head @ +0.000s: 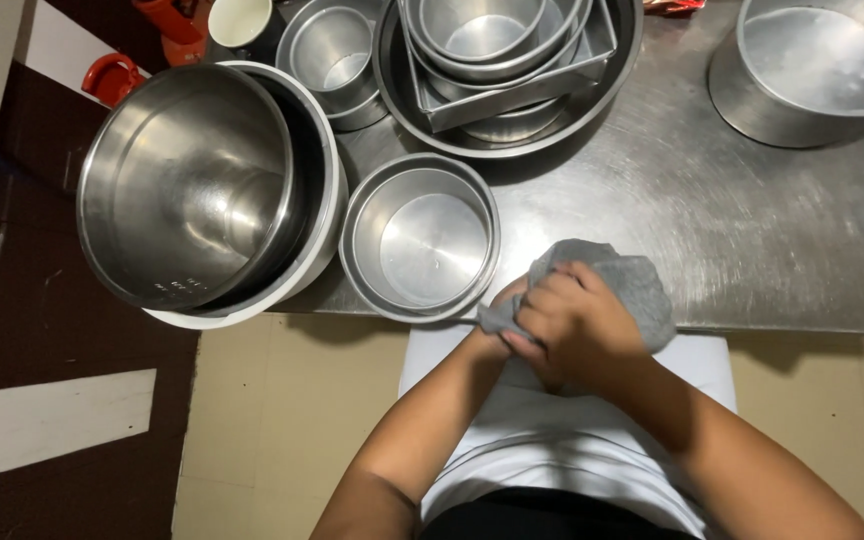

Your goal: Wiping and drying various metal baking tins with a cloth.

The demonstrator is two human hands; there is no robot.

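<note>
Both hands clasp a soft, crumpled grey cloth [624, 285] at the near edge of the scratched steel table [712, 230]. The right hand [577, 320] lies on top, its fingers [552, 297] curled tight into the fabric; the left hand [507, 335] grips from beneath, largely hidden. Just left stands a shallow round aluminium pan [419, 238], beside a large polished steel bowl [187, 185].

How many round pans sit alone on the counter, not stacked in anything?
3: one round pan beside the hands and grey cloth, one at the back left, one far right. Stacked ones may hide more.
</note>
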